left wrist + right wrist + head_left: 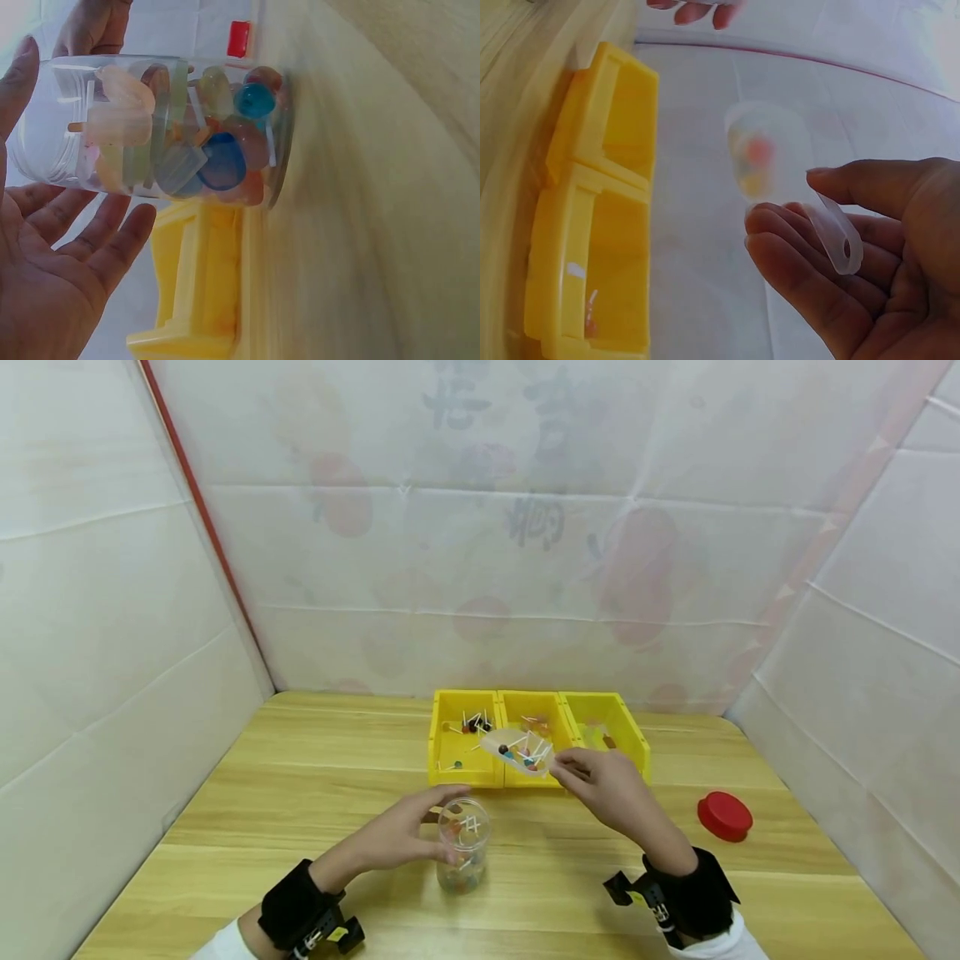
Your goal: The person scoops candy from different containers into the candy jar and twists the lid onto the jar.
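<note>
- Lollipops lie in a clear plastic scoop, and I see it held up over the yellow bins.
- My right hand has its grip clamped on the scoop handle, pinched between thumb and fingers.
- I see the scoop sitting a bit higher than the middle bin, with its bowl pointing to the left.
- My left hand is beside a clear jar, with its grip apart and the fingers spread.
- I see those fingers close around the jar's side; the fingertips seem to touch it near the top.
- I see the jar standing upright on the wooden bench, just in front of the bins.
- More lollipops with white sticks fill the bottom part of the jar.
- I count three yellow bins side by side at the back of the bench, with a few lollipops in the left one.
- I spot a red lid lying flat on the bench, well to the right of the jar.
- I see black straps on both wrists.
</note>
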